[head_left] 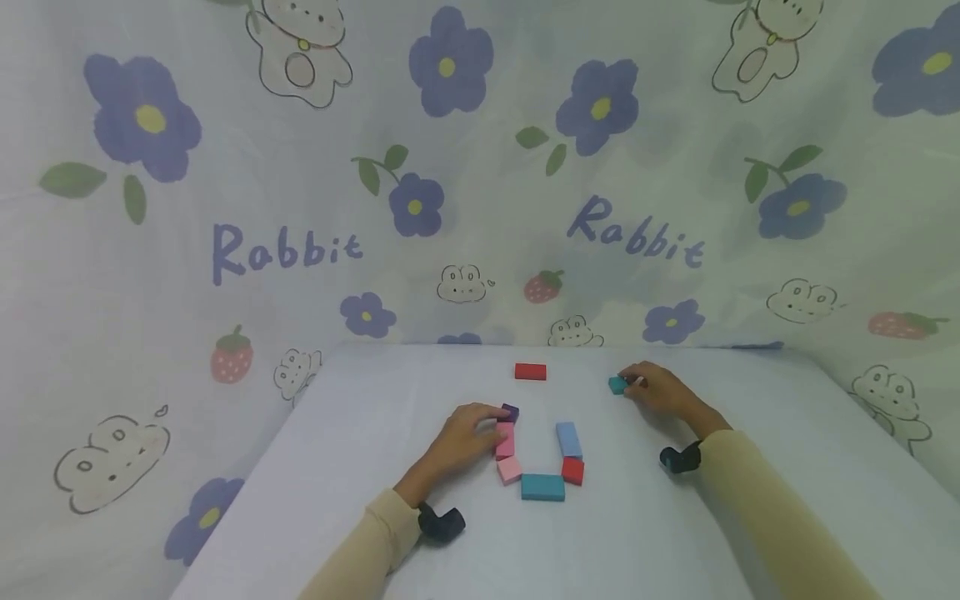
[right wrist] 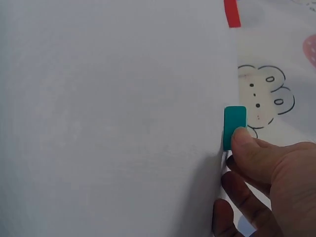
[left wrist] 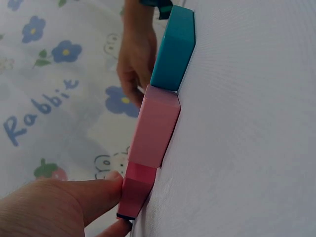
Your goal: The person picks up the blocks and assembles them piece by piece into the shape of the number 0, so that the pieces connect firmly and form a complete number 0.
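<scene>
In the head view, my left hand (head_left: pixel 467 437) reaches to the left side of a U-shaped row of small blocks. Its thumb touches a bright pink block (head_left: pixel 504 448), and its index fingertip rests at a dark purple block (head_left: pixel 512 411) at the top of that side. The left wrist view shows the thumb against the pink block's side, the purple one mostly hidden. Farther right, my right hand (head_left: pixel 660 390) pinches a small teal block (right wrist: pixel 234 118) between thumb and fingers, close to the table top.
The U continues with a light pink block (head_left: pixel 509 470), a larger teal block (head_left: pixel 542 487) at its base, a red block (head_left: pixel 573 472) and a light blue block (head_left: pixel 568 439). Another red block (head_left: pixel 530 372) lies beyond it. A patterned curtain (head_left: pixel 480 167) hangs behind the white table (head_left: pixel 637 533).
</scene>
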`<state>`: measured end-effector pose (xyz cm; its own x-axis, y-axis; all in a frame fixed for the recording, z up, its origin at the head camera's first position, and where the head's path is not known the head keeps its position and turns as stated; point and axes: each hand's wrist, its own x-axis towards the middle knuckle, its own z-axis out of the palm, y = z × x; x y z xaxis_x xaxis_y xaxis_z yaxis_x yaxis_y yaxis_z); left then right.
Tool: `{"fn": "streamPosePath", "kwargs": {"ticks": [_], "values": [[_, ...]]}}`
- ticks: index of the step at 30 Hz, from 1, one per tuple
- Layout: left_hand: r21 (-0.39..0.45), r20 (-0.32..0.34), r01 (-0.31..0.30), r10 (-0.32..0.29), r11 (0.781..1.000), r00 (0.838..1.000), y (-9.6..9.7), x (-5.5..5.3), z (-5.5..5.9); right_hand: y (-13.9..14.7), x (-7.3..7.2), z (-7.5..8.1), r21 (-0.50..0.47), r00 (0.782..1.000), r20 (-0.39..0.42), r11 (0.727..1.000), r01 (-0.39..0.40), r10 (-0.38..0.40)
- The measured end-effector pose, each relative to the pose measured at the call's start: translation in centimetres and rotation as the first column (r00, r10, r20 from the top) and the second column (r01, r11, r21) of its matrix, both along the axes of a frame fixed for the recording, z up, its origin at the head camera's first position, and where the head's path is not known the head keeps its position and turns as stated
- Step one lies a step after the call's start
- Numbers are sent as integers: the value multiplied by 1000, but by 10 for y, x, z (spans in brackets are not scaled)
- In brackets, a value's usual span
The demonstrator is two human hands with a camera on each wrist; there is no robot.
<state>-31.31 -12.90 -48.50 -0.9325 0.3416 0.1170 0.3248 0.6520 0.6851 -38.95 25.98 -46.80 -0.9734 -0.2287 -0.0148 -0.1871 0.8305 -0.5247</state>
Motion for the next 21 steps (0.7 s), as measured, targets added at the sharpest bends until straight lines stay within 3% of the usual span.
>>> {"fn": "streamPosePath", "kwargs": {"ticks": [11, 21], "values": [[-2, 16, -14, 14, 1000, 1000, -2, 4, 2, -14, 13, 9, -60, 999, 12, 997, 44, -44], [-2, 10, -7, 7, 1000, 1000, -2, 2, 3, -58, 30, 13, -189, 997, -45, 980, -65, 57]]}}
